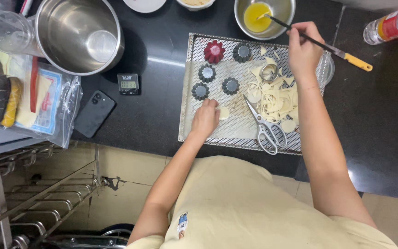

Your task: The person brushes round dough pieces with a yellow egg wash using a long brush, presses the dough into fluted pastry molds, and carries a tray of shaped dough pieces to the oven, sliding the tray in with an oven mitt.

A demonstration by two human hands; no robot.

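Head view looks straight down on a black counter (153, 115) with a perforated tray (236, 131) at its centre. Right hand (303, 48) sits at 1 o'clock from the tray's middle, fingers pinched round a thin brush (321, 44) with a yellow handle end; the bristle tip reaches to 11 o'clock into a steel bowl (279, 20) holding yellow liquid (256, 16). Left hand (205, 119) rests on the tray at 8 o'clock, fingers curled down onto a small pale dough round (224, 113) that peeks out at the hand's 3 o'clock side; whether the fingers actually clamp it I cannot tell.

At 10 to 12 o'clock on the tray stand fluted tart moulds: one red mould (214, 50) and four dark moulds (230, 85) close together, none touching the left hand. At 3 o'clock lies a heap of dough scraps (272, 94) with a round metal cutter (269, 71) on top, and scissors (266, 127) lie just below the heap at 5 o'clock, handles toward the person.

Off the tray at 9 o'clock lie a small digital scale (128, 84) and a dark phone (94, 113). A large steel pot (77, 34) stands at 10 o'clock, a clear cup (10, 32) beside it. A plastic bottle (392, 24) lies at 2 o'clock on the counter
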